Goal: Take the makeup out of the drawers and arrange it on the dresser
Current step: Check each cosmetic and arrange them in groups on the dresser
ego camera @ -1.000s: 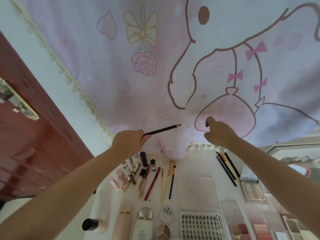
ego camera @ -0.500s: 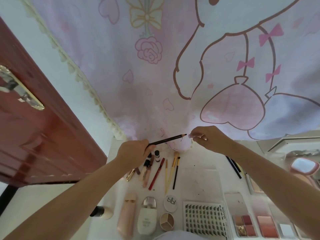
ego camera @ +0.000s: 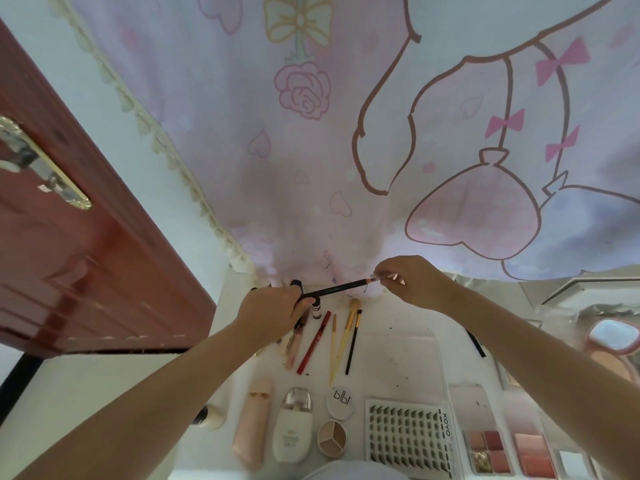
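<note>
While left hand grips dark pencil by its near end, right hand pinches something small at tip (cap, probably). Step: capping before laying down. Next: steady alignment, then place beside brush row. White worktop, cartoon curtain far, red door left.
</note>
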Demonstrator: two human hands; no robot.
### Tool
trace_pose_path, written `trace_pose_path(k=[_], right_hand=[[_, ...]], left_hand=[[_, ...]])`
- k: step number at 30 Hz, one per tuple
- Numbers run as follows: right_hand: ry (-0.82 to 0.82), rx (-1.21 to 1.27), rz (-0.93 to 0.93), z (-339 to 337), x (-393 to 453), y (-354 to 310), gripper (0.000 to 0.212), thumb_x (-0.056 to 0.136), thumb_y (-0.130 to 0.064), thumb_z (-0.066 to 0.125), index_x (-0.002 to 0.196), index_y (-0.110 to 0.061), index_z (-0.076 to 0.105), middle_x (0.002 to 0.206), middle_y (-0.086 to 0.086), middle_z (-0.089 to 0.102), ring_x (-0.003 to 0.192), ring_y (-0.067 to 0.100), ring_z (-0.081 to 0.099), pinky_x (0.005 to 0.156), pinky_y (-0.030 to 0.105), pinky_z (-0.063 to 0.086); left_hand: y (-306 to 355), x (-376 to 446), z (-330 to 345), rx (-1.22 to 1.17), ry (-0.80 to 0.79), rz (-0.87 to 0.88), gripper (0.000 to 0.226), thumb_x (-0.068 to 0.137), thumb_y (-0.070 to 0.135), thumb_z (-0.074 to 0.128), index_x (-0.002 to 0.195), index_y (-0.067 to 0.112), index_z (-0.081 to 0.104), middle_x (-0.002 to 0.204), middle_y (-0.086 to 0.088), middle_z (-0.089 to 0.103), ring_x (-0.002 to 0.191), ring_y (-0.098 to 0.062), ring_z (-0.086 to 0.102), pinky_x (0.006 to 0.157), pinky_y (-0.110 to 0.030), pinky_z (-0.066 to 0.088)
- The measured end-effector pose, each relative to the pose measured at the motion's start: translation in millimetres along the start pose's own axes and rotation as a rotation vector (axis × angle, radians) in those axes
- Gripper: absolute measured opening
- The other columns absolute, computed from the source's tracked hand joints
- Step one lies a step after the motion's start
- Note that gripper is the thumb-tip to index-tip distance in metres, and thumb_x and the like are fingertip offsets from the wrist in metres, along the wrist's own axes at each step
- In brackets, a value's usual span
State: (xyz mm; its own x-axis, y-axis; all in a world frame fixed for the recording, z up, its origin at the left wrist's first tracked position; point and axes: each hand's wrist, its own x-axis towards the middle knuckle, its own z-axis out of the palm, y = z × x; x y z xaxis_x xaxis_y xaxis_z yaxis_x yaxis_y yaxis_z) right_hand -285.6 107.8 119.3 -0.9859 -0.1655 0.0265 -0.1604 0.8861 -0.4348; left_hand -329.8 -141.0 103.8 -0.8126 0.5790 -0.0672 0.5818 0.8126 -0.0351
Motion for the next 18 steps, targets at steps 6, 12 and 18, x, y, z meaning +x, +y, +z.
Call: trace_pose_path(k=[6, 12, 18], right_hand=[[-0.176, -0.198, -0.076, 31.4, 14.5, 27.7, 0.029, 0.093, -0.016, 0.043, 0.117, -0.014, 0.059, 0.126, 0.003, 0.053, 0.115, 0.021, 0.044, 0.095, 0.025, 0.036], [-0.359, -0.238, -0.046, 73.2, 32.3, 54.1, 0.029, 0.092, -0.02, 0.047, 0.119, -0.02, 0.059, 0.131, 0.005, 0.046, 0.121, 0.021, 0.04, 0.103, 0.028, 0.032], [-0.478, -0.232, -0.076, 99.6, 46.1, 78.9, 0.03, 0.091, -0.023, 0.048, 0.12, -0.023, 0.059, 0.126, 0.005, 0.046, 0.122, 0.019, 0.037, 0.1, 0.027, 0.035]], left_hand=[[27.1, -10.6, 32.9, -0.129, -0.153, -0.021, 0.037, 0.098, 0.035, 0.021, 0.119, 0.011, 0.041, 0.092, -0.003, 0.063, 0.071, -0.018, 0.06, 0.06, -0.028, 0.047], [62.3, -16.6, 74.9, -0.386, -0.358, -0.126, 0.025, 0.098, 0.024, 0.027, 0.109, 0.008, 0.042, 0.108, -0.012, 0.061, 0.099, -0.028, 0.059, 0.078, -0.037, 0.049], [83.0, -5.8, 98.9, -0.415, -0.5, -0.161, 0.032, 0.097, 0.026, 0.032, 0.114, 0.004, 0.047, 0.115, -0.014, 0.051, 0.105, -0.027, 0.051, 0.082, -0.035, 0.044]])
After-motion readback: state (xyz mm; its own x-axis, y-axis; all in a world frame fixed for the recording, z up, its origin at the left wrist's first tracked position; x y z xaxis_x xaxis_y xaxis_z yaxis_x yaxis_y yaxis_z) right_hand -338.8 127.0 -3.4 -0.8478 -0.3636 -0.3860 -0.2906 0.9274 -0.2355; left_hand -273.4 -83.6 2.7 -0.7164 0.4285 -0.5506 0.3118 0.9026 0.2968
